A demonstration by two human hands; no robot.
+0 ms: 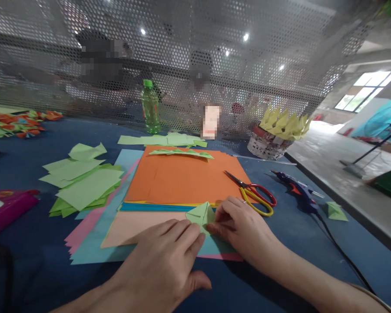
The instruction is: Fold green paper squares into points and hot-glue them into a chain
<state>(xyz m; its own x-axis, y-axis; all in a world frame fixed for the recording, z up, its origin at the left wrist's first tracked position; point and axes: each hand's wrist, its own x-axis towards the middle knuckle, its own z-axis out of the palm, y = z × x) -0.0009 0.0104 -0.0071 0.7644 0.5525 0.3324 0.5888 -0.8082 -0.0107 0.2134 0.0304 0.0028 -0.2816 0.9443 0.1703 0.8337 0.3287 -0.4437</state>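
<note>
A small folded piece of light green paper (199,214) lies on the stack of coloured sheets in front of me, showing a triangular fold at its top. My left hand (169,254) rests flat with its fingertips at the paper's lower left edge, thumb held apart. At the right edge, my right hand (239,228) pinches the paper between thumb and fingers; the fingertips partly cover it. Just beyond my right hand, scissors (247,189) with red and yellow handles lie on the orange sheets (182,182).
Loose green sheets (87,178) are piled at left, near a magenta object (9,211). A glue gun (296,189) with a cable lies at right. A green bottle (150,108) and a basket (269,141) with yellow folded pieces stand by the perforated metal screen (182,39).
</note>
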